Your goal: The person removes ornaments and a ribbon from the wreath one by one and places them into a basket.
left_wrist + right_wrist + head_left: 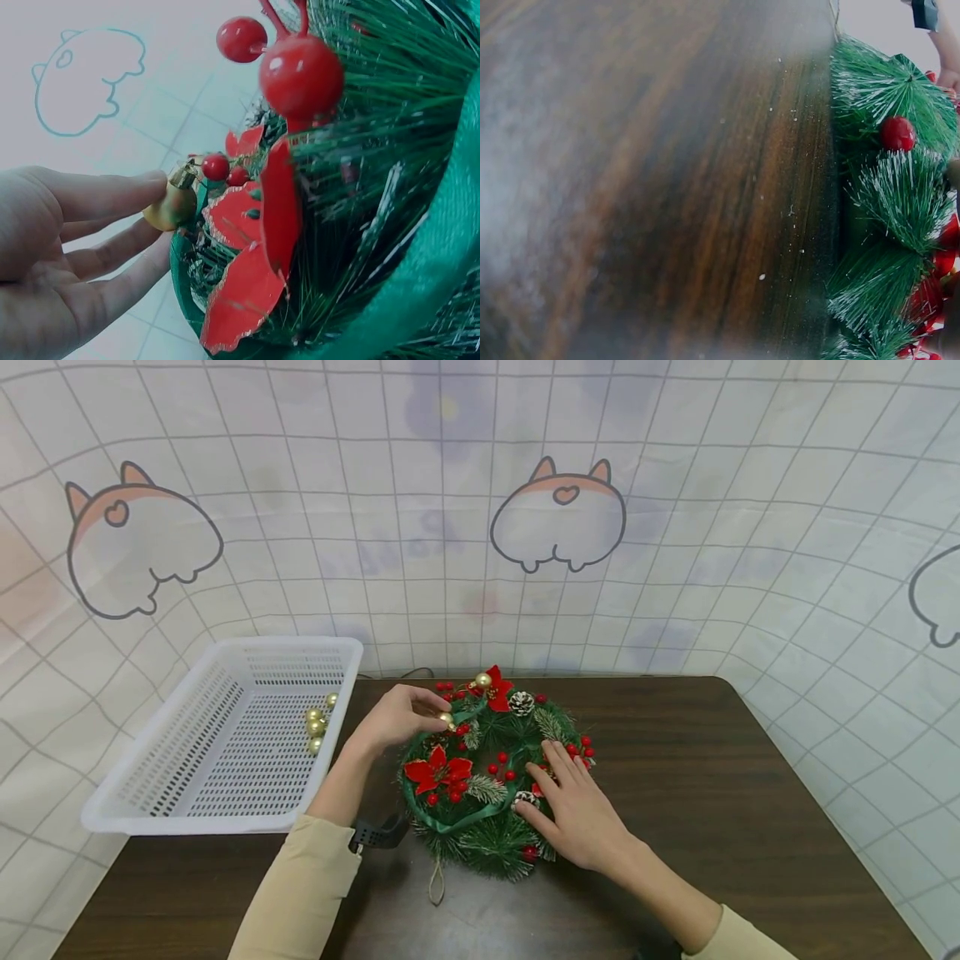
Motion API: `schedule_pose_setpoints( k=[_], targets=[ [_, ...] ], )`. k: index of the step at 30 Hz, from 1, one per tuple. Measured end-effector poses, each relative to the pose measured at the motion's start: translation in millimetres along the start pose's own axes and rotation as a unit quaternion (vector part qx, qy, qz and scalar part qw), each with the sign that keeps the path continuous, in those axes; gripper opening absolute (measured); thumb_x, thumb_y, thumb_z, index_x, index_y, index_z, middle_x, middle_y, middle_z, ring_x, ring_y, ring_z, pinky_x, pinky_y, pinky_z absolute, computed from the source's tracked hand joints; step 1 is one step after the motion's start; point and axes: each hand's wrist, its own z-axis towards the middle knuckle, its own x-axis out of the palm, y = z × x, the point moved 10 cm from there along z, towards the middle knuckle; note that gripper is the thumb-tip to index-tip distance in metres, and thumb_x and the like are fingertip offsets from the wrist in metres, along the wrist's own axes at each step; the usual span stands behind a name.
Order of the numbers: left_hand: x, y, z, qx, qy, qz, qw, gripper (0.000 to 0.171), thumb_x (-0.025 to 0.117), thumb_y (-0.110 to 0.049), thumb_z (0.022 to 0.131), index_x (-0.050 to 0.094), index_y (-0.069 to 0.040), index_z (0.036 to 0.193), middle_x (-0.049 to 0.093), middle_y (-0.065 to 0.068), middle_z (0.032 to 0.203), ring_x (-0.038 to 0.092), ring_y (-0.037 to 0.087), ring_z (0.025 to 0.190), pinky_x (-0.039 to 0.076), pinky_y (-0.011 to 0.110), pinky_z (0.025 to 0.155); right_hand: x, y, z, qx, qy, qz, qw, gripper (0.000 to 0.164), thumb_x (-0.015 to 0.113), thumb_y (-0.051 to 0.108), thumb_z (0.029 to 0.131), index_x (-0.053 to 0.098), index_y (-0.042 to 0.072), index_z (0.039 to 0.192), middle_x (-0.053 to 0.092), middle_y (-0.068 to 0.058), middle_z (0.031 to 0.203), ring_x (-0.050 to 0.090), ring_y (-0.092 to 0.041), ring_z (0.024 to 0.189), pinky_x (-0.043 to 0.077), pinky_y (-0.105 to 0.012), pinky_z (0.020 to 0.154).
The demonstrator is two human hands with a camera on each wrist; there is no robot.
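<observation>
A green Christmas wreath [491,843] lies on the table, trimmed with red poinsettias [437,771], red berries, pinecones [521,702] and a green ribbon [450,217]. At its upper left edge my left hand [396,718] pinches a small gold ball ornament [171,206] between thumb and fingers, its cap turned toward the greenery. Another gold ball [483,680] sits at the wreath's far edge beside a poinsettia. My right hand [577,814] rests on the wreath's right side with fingers spread. The right wrist view catches mostly tabletop and some pine needles [900,195].
To the left stands a white perforated plastic basket [112,810], with several gold balls [315,727] along its right side. A twine loop [437,885] sticks out from the wreath's near edge onto the dark wood table [712,793]. A patterned curtain [420,527] hangs behind.
</observation>
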Motion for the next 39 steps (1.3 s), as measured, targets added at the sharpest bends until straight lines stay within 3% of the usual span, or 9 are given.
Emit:
schedule_pose_setpoints(
  k=[10, 17, 26, 31, 39],
  targets=[
    [8.9, -9.8, 2.6, 0.011, 0.014, 0.001, 0.9998, 0.031, 0.077, -0.013, 0.094, 0.073, -0.003, 0.123, 0.071, 0.007, 0.114, 0.068, 0.025, 0.102, 0.055, 0.045, 0.090, 1, 0, 0, -0.003, -0.005, 0.002, 1.000, 0.070, 0.048, 0.056, 0.105, 0.051, 0.002, 0.149, 0.024, -0.024, 0.165, 0.016, -0.039, 0.153, 0.018, -0.057, 0.121],
    [6.6, -17.5, 4.3, 0.016, 0.001, -0.005, 0.9999, 0.033, 0.077, -0.015, 0.094, 0.072, -0.003, 0.124, 0.069, 0.008, 0.119, 0.064, 0.027, 0.110, 0.054, 0.046, 0.092, 2, 0, 0, -0.003, -0.004, 0.000, 1.000, 0.069, 0.049, 0.056, 0.105, 0.052, 0.002, 0.149, 0.024, -0.024, 0.165, 0.017, -0.039, 0.153, 0.018, -0.057, 0.121],
    [-4.4, -28.1, 3.6, 0.014, -0.006, -0.020, 0.9997, 0.033, 0.077, -0.016, 0.095, 0.072, -0.006, 0.126, 0.070, 0.010, 0.121, 0.062, 0.030, 0.116, 0.051, 0.052, 0.099, 2, -1, 1, -0.005, -0.007, -0.002, 1.000, 0.069, 0.049, 0.056, 0.105, 0.052, 0.003, 0.149, 0.024, -0.024, 0.165, 0.017, -0.038, 0.154, 0.018, -0.056, 0.121],
    [-13.9, -37.1, 0.1, 0.015, -0.009, -0.020, 0.9996, 0.031, 0.076, -0.017, 0.095, 0.072, -0.008, 0.125, 0.069, 0.010, 0.123, 0.063, 0.031, 0.116, 0.053, 0.049, 0.095, 3, -2, 1, -0.006, -0.007, -0.002, 1.000, 0.069, 0.048, 0.057, 0.105, 0.052, 0.003, 0.149, 0.024, -0.024, 0.165, 0.016, -0.039, 0.154, 0.017, -0.057, 0.121],
    [-33.7, -57.8, -11.4, 0.049, -0.013, -0.030, 0.9983, 0.033, 0.076, -0.013, 0.095, 0.070, -0.003, 0.126, 0.071, 0.014, 0.120, 0.066, 0.030, 0.113, 0.053, 0.047, 0.096, 3, -2, 0, -0.005, -0.006, 0.000, 1.000, 0.069, 0.048, 0.056, 0.106, 0.052, 0.003, 0.150, 0.024, -0.023, 0.165, 0.017, -0.038, 0.154, 0.018, -0.057, 0.121]
  ],
)
